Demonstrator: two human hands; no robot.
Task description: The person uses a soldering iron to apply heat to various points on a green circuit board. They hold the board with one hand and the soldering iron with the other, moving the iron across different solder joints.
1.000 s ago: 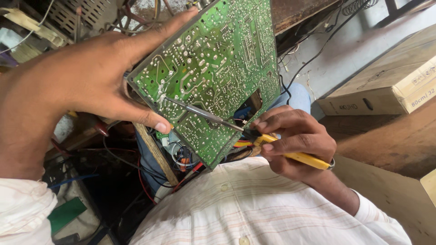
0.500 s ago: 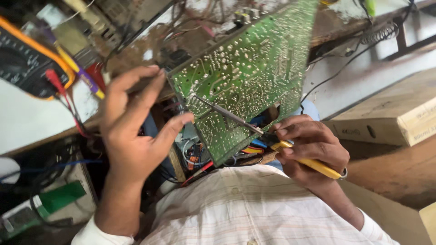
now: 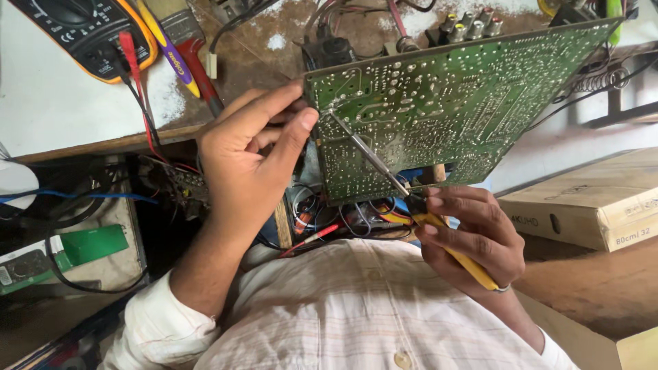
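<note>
A green circuit board [image 3: 466, 96] stands tilted with its solder side toward me, at the upper middle and right. My left hand [image 3: 250, 161] pinches the board's left edge between thumb and fingers. My right hand [image 3: 476, 236] grips a soldering iron [image 3: 384, 164] by its yellow handle; the metal tip touches the board near its upper left corner. Coloured wires [image 3: 343, 219] hang below the board's lower edge.
A multimeter [image 3: 82, 27] with red and black leads, a brush [image 3: 185, 34] and a pen lie on the bench at upper left. A cardboard box [image 3: 596, 199] sits at right. A small green board [image 3: 89, 243] and cables lie at lower left.
The board has swung to a flatter, wider position and the view has shifted. My left hand slid from the board's face to pinch its left edge. The iron's tip stays on the board.
</note>
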